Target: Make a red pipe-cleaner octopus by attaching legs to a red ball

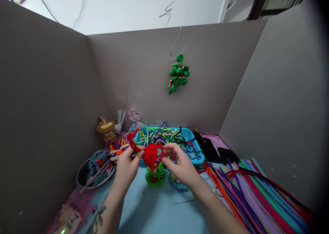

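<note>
Seen from my remote desk: the tray (199, 154) sits against the back wall, loose stems heaped in it. Just before the tray, the left hand (127, 168) and right hand (183, 166) flank a pipe-cleaner ball (151, 154), with a small figure (155, 177) beneath. Left of the tray are a spool (106, 131) and a dish (82, 176) (oddments piled in it). A bundle of stems (253, 192) lies to its right, and an ornament (178, 74) hangs above it.

**Pipe-cleaner craft booth on a tabletop**

This was a small handicraft station. Grey partition boards (144, 76) stood behind and to both sides of a blue tray (199, 155) of tangled pipe cleaners. Straight coloured pipe cleaners (257, 196) fanned out right of the tray. A metal dish (83, 175) of made pieces sat left of it, and a green ornament (178, 74) hung above.
</note>
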The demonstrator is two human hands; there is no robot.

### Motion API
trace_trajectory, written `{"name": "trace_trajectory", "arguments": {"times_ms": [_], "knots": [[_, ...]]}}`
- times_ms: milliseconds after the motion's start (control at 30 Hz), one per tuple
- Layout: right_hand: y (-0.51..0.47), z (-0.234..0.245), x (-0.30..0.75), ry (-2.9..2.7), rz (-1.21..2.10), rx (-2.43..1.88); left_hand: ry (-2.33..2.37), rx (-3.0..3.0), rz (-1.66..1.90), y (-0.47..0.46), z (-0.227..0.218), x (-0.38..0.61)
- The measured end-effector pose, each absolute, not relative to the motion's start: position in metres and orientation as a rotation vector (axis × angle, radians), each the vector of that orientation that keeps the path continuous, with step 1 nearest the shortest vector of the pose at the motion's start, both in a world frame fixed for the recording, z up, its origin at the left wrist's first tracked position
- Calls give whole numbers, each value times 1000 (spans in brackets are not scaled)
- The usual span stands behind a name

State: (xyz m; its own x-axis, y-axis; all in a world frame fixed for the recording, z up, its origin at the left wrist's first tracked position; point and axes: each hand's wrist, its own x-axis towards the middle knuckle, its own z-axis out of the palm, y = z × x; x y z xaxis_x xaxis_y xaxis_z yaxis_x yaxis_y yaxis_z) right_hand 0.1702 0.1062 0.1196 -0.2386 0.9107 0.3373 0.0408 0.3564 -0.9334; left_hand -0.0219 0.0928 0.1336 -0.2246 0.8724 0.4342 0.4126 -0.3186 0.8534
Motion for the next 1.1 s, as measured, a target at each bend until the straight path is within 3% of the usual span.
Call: {"name": "trace_trajectory", "arguments": {"times_ms": [267,433,567,800,967,1100], "knots": [[105,119,170,-1441,1193,-796,1481,1683,1568,94,132,-22],[105,123,171,-1225,1382,-744,1029,1885,1853,95,125,-25],[102,127,172,-1086,1542,-685,751,2092,1878,93,118,-26],[104,131,177,-1132,1331,-794,940,2454,1601,89,123,-32],[111,123,182,-1249,1265,-783,1305,1956,1635,90,131,-24],[114,115,181,-1174,1433,-679,1169,1544,1415,88,135,-20]]}}
